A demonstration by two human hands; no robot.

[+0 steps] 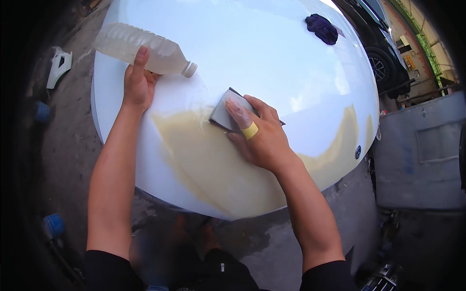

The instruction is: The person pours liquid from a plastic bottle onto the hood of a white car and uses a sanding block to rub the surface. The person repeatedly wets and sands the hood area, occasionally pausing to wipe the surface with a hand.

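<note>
My left hand (140, 83) is wrapped around a large clear plastic bottle (162, 51) of cloudy liquid, tipped so its mouth points down to the right. A thin stream runs from it onto the white car hood (252, 58). My right hand (264, 133) presses a grey sanding block (222, 116) with dark sandpaper under it onto the hood, at the upper edge of a yellowish filler patch (204, 165). One finger of that hand is covered in clear plastic, held by yellow tape. Wet streaks lie between the bottle's mouth and the block.
A crumpled dark cloth (322, 29) lies on the hood's far right. Near its right edge is a round emblem (358, 152), beside another yellowish patch. A grey panel (420, 150) stands at the right, a dark car (383, 63) behind it. Blue cans (53, 225) stand at the left.
</note>
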